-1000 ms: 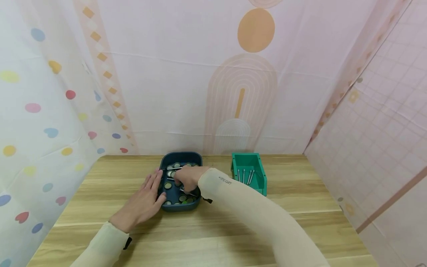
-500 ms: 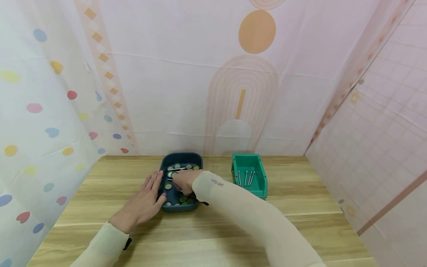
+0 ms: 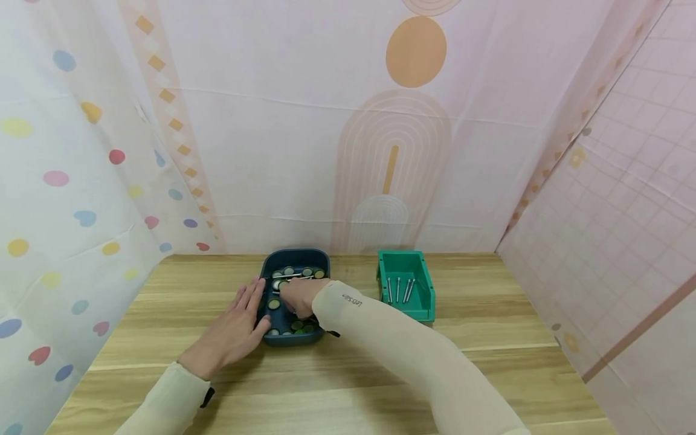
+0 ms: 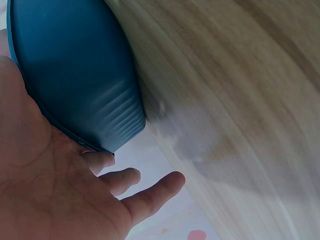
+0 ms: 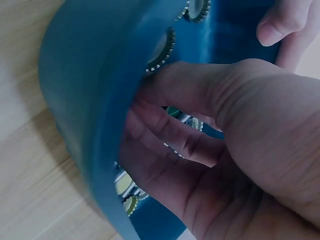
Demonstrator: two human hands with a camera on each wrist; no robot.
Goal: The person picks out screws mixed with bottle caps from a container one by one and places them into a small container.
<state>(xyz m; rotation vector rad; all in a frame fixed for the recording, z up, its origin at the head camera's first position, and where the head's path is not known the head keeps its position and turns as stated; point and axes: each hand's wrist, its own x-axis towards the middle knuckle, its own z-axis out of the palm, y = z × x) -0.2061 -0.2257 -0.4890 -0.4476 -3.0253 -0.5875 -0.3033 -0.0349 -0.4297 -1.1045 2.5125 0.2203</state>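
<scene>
A dark blue bin holds bottle caps and metal bolts. My left hand lies along the bin's left side, fingers fairly straight and the thumb at its rim. In the left wrist view, that palm is against the bin's outer wall. My right hand reaches down into the bin. Its thumb and fingers bend inward among the caps; the bin's wall hides the fingertips, so whether they pinch anything is not visible.
A green open-front bin with several bolts stands to the right of the blue one. Both are on a wooden table, near the patterned cloth hanging behind. My right forearm passes in front of the green bin.
My right hand has shifted slightly left and lower inside the blue bin, covering a bolt seen beside it earlier. The left hand stays in place.
</scene>
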